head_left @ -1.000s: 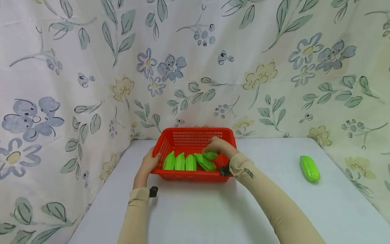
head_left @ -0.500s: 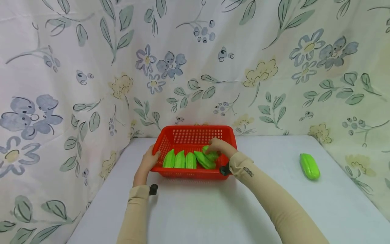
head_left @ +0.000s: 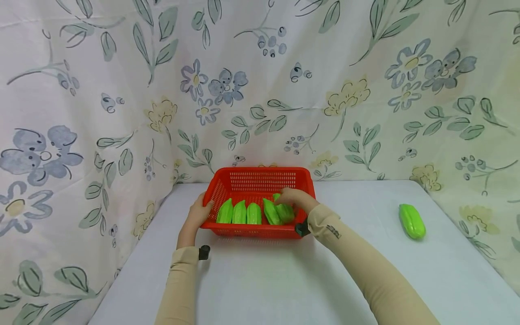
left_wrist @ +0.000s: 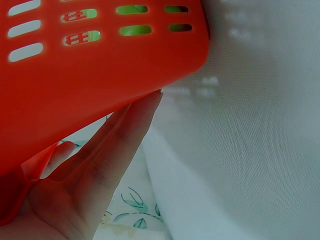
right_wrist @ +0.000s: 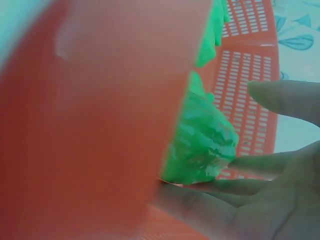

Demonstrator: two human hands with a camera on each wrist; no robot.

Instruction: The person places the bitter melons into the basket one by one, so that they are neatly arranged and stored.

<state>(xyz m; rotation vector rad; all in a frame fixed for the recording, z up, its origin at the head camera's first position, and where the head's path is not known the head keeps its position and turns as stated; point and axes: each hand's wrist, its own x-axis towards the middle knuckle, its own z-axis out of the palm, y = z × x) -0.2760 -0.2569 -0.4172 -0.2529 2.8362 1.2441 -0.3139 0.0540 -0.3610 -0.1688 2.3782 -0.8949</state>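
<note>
A red plastic basket (head_left: 253, 231) holds several bright green, ridged, gourd-like vegetables, three of them (head_left: 239, 212) side by side at the left. My left hand (head_left: 199, 214) grips the basket's left rim; in the left wrist view its long fingers (left_wrist: 112, 155) lie along the outside wall. Inside the basket's right end is my right hand (head_left: 295, 197), over the rightmost green vegetable (head_left: 286, 214). The right wrist view has its fingers (right_wrist: 200, 202) touching that vegetable's end, with the thumb (right_wrist: 287, 97) held apart. Another green vegetable (head_left: 271, 212) leans right beside it.
One more green vegetable (head_left: 412, 221) lies on the white table (head_left: 357, 212) at the right, outside the basket. A floral curtain (head_left: 260, 135) hangs behind the table and along its left side. Dark wrist cameras (head_left: 204, 252) sit at both cuffs.
The vegetable under my right hand has come down from atop its neighbour to the basket's right side. That neighbour now stands more upright. My right fingers have loosened; the left hand stays put.
</note>
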